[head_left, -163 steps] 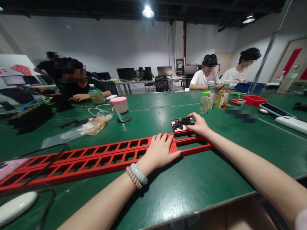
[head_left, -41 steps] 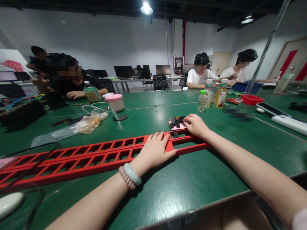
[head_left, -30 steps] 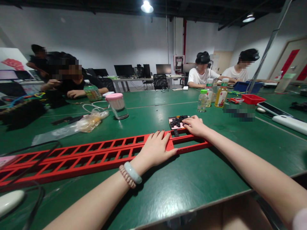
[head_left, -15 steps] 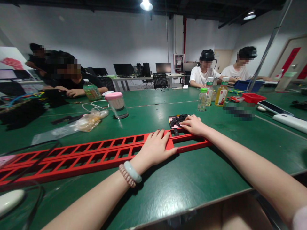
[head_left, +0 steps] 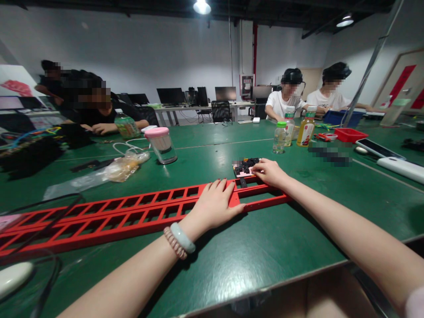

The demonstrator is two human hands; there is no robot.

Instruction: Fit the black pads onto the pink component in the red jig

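A long red ladder-like frame with two rows of openings lies across the table. My left hand rests flat on it near its right part, with the fingers spread. Just behind the frame is a small box filled with small black parts. At the box's right side my right hand has its fingertips pressed together. Whatever is between them is too small or hidden to make out. A dark piece sits at the frame's back edge, between the hands.
A pink-lidded jar and a plastic bag stand beyond the frame. Drink bottles, a red tray and a phone are at the right. A black cable crosses the frame's left end. People sit across the green table.
My right hand has shifted slightly right at the box, and its fingers have drawn closer together. My left hand stays in place. A person across the table has shifted slightly right.
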